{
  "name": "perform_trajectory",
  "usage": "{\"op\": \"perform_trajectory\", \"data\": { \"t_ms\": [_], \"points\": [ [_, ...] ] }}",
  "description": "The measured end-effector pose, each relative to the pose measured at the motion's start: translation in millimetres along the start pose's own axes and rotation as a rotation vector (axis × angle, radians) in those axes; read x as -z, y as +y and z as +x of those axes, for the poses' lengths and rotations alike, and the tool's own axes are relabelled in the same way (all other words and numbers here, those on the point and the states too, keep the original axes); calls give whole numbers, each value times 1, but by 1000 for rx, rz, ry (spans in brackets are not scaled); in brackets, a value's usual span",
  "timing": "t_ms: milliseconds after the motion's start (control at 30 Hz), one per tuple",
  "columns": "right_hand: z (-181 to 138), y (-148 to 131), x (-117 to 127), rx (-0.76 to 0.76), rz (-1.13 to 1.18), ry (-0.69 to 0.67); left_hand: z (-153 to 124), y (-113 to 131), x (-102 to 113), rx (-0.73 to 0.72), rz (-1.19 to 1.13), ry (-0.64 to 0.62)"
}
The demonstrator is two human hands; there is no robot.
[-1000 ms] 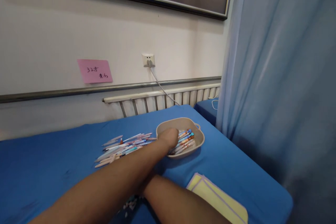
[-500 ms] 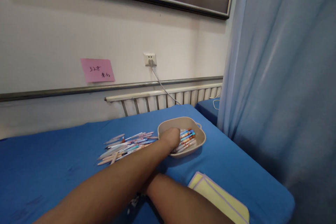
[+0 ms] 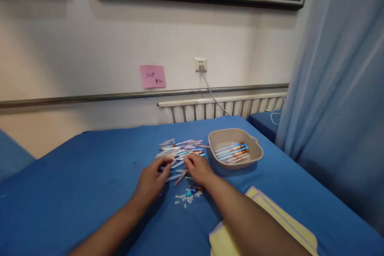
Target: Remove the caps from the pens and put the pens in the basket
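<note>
A loose pile of pens (image 3: 180, 150) in white, pink, blue and orange lies on the blue cover, left of the beige basket. At the pile's near left edge is my left hand (image 3: 153, 179), thumb and forefinger curved and apart beside the pens. My right hand (image 3: 198, 169) is closed over the pile's right side, with a pinkish pen (image 3: 180, 178) slanting down from its fingertips. Part of that grip is hidden. More pens (image 3: 231, 153) with blue and brown ends lie side by side inside the basket (image 3: 234, 133).
Small white and teal pieces (image 3: 188, 197) are scattered in front of my hands. A yellow cloth with lilac edging (image 3: 279, 216) lies under my right forearm. Behind the blue-covered bed (image 3: 90, 192) runs a white railing (image 3: 192, 103); a blue curtain (image 3: 336, 96) hangs at right.
My left hand has come out of the basket and back to the pile's left side. My arms are no longer crossed. The view has swung left, uncovering the small pieces.
</note>
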State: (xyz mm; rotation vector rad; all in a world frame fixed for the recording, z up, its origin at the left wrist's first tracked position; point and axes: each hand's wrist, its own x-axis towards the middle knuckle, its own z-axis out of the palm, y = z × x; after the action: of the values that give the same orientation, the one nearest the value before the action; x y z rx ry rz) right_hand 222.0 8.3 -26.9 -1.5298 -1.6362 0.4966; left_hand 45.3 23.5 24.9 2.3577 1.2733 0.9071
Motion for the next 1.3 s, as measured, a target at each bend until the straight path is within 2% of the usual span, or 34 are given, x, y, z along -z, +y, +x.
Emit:
{"op": "perform_trajectory", "data": {
  "t_ms": [100, 167, 200, 400, 533, 767, 1000, 1167, 1300],
  "points": [
    [-2, -1, -5, -8, 1, 34, -29, -50, 19, 178, 56, 90],
    [-4, 2, -3, -16, -8, 61, -36, -65, 22, 232, 43, 163],
    [-5, 5, -1, -22, -15, 77, -37, -67, 21, 227, 25, 159],
    [-6, 17, 8, -90, -61, 149, -29, -62, 8, 161, -91, -7],
    [-10, 14, 4, -74, -28, 111, -29, -66, 6, 216, -122, -2],
    [-23, -9, -4, 111, -90, -13, -31, -67, 5, 267, -157, 2],
    [-22, -5, -7, 104, -164, -6, -28, -59, -1, 161, -79, -63],
    [-15, 7, -8, 210, -263, -38, -24, -58, -4, 35, -44, -80],
    [-16, 9, -7, 166, -377, -184, -21, -69, -9, 170, -133, -69]
  ]
}}
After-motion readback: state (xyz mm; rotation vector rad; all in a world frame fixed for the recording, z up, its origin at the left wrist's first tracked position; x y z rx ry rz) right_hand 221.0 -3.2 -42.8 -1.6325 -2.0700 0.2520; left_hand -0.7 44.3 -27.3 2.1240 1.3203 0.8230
